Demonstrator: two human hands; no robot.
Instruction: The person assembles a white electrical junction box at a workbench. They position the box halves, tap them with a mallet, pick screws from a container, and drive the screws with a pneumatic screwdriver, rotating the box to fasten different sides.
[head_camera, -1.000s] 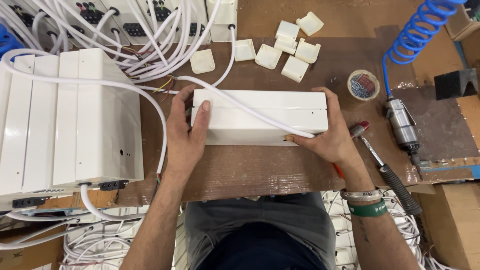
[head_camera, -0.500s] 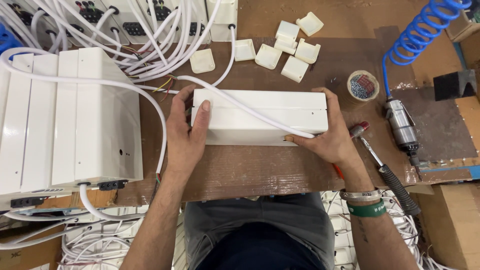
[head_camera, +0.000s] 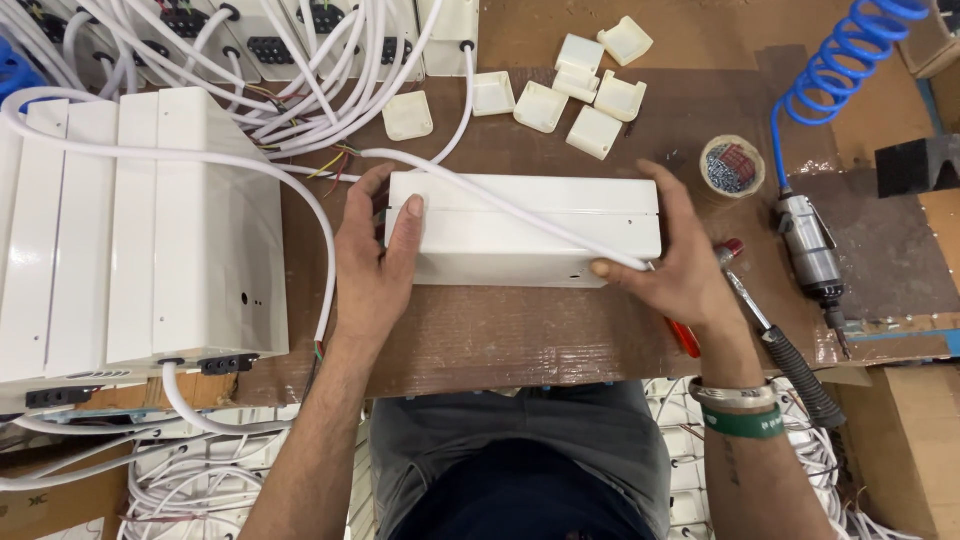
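Hands are laid on both ends of a long white box (head_camera: 525, 230), which lies flat near the middle of the desk (head_camera: 520, 340), close to its near edge. The left hand (head_camera: 375, 265) is spread over the box's left end, palm down, with the thumb pressed flat on the top face and the fingers curled round the far left corner. The right hand (head_camera: 675, 265) is wrapped round the right end, fingers reaching over the far edge, while the thumb pins a white cable (head_camera: 500, 195) against the box's near right corner. That cable is stretched slantwise across the top face from the far left. Both forearms are brought in from the near edge, and bangles and a green band (head_camera: 745, 420) are worn on the right wrist.

At the left edge a row of larger white casings (head_camera: 140, 230) is stacked. Small white caps (head_camera: 580, 90) are scattered toward the far edge. A tape roll filled with screws (head_camera: 732, 165) sits just right of the box, with a screwdriver (head_camera: 765, 320) and an air tool (head_camera: 810, 250) on a blue coiled hose (head_camera: 840, 70) beyond it.
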